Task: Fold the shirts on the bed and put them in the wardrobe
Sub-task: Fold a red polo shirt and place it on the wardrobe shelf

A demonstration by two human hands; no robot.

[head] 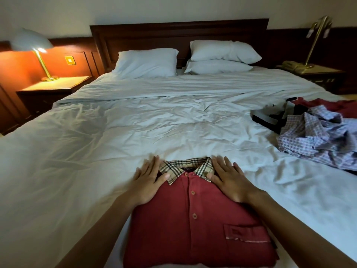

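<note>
**Figure: head view, hands on a folded shirt.** A folded red shirt [185, 225] lies front-up at the near edge of the bed [135, 122], under and between both hands. Its checked collar [185, 168] points away from the person.

- **Left hand** [148, 180]: rests flat on the shirt's shoulder on its own side. The fingers are straight and spread, the thumb touches the collar tip, and the fingertips reach past the fold onto the white sheet.
- **Right hand** [229, 182]: lies on the other shoulder, likewise flat and spread, with its thumb against the opposite collar tip.

Neither hand pinches or grips cloth. Buttons [192, 192] run down the front between the hands. A chest pocket [245, 235] sits nearer the person than the right hand, beside that forearm.

Well to the right of the right hand, a crumpled checked shirt [318, 136] lies heaped on the bed. It touches a dark item [264, 117] of uncertain kind, and a second red garment [328, 105] lies beyond it.

Far beyond the hands, three white pillows [146, 62] rest against a dark wooden headboard [173, 33]. A lit lamp [32, 47] stands far left of the left hand, and a brass lamp [316, 35] far right of the right hand
</note>
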